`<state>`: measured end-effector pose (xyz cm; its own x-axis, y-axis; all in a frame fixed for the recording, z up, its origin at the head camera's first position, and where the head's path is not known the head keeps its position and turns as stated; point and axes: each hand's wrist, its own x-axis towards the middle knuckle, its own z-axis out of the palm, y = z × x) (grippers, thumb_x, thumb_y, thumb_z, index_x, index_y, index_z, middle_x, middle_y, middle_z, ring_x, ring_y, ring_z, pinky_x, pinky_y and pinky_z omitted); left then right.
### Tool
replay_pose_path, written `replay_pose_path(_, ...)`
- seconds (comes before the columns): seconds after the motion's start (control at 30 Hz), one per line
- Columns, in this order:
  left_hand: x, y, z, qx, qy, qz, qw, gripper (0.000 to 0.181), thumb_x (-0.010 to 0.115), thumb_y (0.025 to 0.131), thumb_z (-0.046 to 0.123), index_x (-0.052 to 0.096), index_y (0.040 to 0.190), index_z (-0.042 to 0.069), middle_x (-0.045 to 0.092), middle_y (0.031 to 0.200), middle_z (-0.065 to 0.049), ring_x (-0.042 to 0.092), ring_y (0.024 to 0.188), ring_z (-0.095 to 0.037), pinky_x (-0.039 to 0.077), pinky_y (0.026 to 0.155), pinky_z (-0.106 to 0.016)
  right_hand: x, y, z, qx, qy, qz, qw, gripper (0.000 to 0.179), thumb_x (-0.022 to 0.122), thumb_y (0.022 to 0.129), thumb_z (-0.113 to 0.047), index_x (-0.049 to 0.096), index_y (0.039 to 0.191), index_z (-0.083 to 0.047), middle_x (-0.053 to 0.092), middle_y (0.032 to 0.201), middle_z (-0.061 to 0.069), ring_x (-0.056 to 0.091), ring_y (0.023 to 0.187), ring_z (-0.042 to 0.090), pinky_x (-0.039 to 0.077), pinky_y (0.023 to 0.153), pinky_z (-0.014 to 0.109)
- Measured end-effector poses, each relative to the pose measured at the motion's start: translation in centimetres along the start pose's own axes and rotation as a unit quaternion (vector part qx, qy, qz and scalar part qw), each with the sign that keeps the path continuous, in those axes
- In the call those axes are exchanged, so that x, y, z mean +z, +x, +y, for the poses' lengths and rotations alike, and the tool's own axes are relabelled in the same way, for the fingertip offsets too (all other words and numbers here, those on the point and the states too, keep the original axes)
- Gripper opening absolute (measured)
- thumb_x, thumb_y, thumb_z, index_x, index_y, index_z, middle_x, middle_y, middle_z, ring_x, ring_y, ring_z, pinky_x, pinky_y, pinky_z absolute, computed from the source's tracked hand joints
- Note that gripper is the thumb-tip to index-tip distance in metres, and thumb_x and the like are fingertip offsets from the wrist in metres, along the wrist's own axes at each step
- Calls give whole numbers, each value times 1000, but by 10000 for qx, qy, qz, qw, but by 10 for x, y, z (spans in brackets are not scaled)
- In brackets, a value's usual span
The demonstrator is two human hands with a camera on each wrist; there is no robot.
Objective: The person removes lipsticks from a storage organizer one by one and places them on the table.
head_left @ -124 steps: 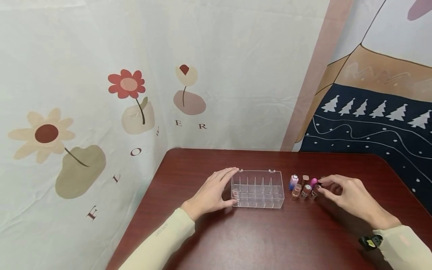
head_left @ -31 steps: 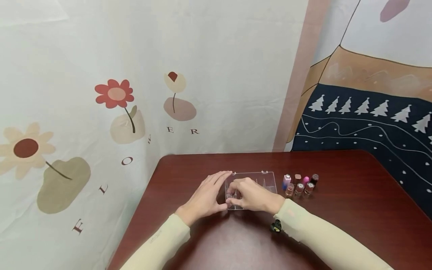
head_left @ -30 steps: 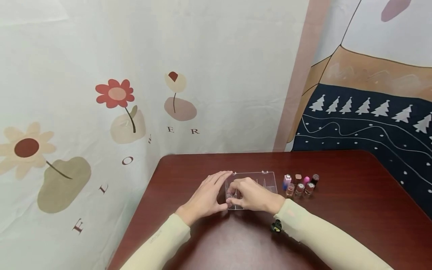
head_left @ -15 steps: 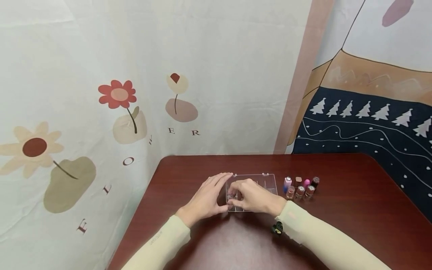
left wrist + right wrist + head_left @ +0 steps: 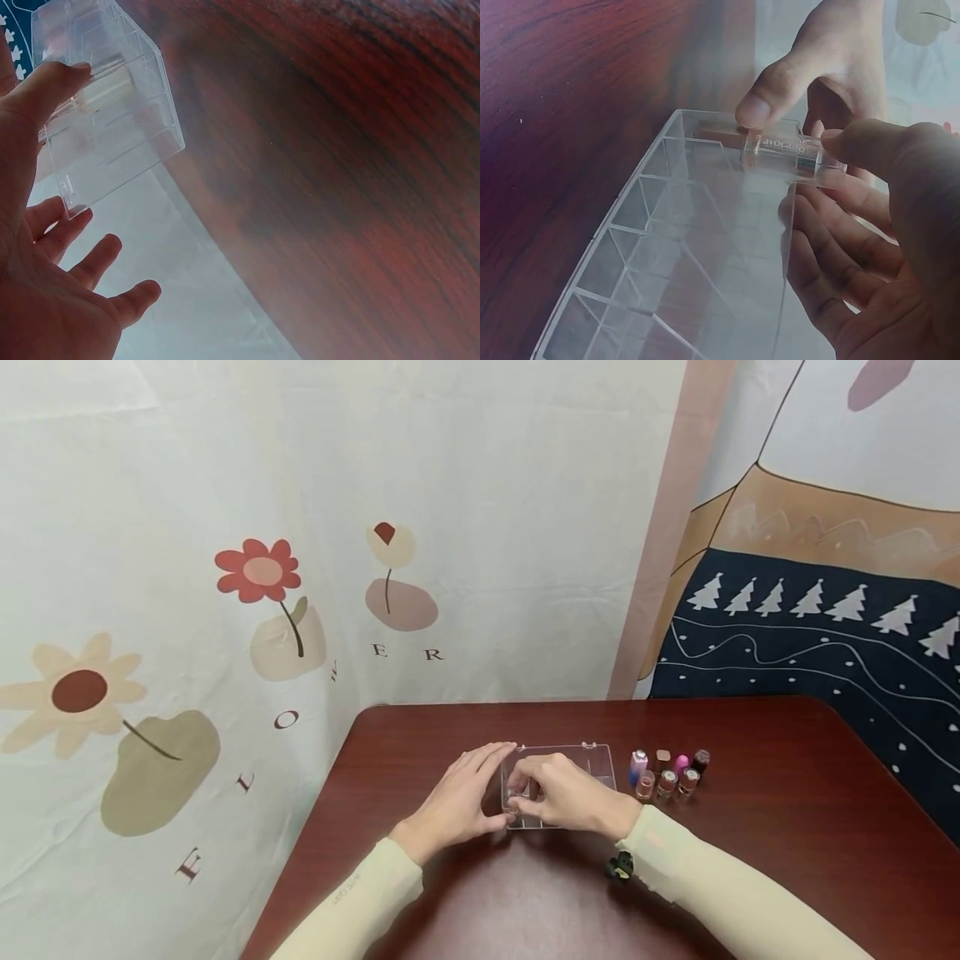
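Note:
A clear divided box (image 5: pixel 596 766) sits on the table in the head view. My left hand (image 5: pixel 457 797) holds its left end, thumb at the front corner and fingers toward the back; in the left wrist view the thumb lies on the box wall. Over that end, my right hand (image 5: pixel 566 792) pinches a lipstick (image 5: pixel 784 148) in a clear tube marked "avocado" between thumb and finger. The tube is at the end compartments in the right wrist view, and how deep it sits cannot be told. A brownish tube (image 5: pixel 721 132) shows beside it through the plastic.
Several lipsticks (image 5: pixel 667 783) stand in a cluster on the table (image 5: pixel 787 827), right of the box. One has a purple and blue case (image 5: pixel 637 766). Behind the table hangs a printed cloth (image 5: pixel 525 568) with flowers.
About four seconds ago the right hand was at the cluster; it has come left to the box with a lipstick. Over the last second it has shifted only slightly. The left hand stays on the box.

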<state>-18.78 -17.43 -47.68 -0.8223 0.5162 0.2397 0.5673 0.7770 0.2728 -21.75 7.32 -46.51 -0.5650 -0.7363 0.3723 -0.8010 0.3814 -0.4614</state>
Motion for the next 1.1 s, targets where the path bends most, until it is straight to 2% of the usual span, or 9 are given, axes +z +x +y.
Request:
replay_pose_path(0.23, -1, 1, 0, 16, 91, 14, 10000, 112, 102, 89, 41, 41, 180, 14, 53, 180, -10, 52, 168, -35, 48, 136, -64, -7, 0, -2, -105, -78, 206, 9997, 12, 89, 103, -15, 81, 112, -14, 82, 99, -8, 70, 83, 0, 62, 74, 18)
replay_pose_path(0.6, -1, 1, 1, -30, 122, -57, 9999, 114, 103, 88, 39, 41, 180, 14, 53, 179, -10, 52, 167, -35, 47, 137, -63, -21, -6, -5, -68, 87, 465, 9989, 16, 90, 102, -16, 80, 114, -11, 83, 102, -2, 73, 81, 5, 69, 73, 30)
replay_pose_path(0.73, -1, 1, 0, -79, 86, -60, 9999, 114, 103, 88, 39, 41, 180, 15, 53, 179, -10, 51, 168, -35, 47, 137, -63, -28, -10, -6, -5, 43, 569, 9984, 18, 91, 101, -14, 80, 115, -11, 82, 100, -3, 73, 82, 3, 69, 73, 27)
replay_pose_path(0.93, -1, 1, -1, 36, 99, 16, 9999, 112, 102, 89, 40, 42, 179, 14, 54, 179, -11, 52, 167, -35, 48, 136, -64, -38, -18, -5, 121, -20, 752, 9971, 18, 92, 100, -12, 81, 114, -12, 81, 100, -3, 73, 82, 5, 68, 73, 26)
replay_pose_path(1.1, -1, 1, -1, 106, 167, 38, 9998, 111, 102, 90, 42, 43, 179, 14, 54, 178, -11, 54, 166, -36, 49, 135, -64, -46, -24, -3, 49, -69, 947, 9955, 17, 92, 99, -9, 81, 111, -12, 81, 99, -4, 73, 82, 7, 67, 73, 24)
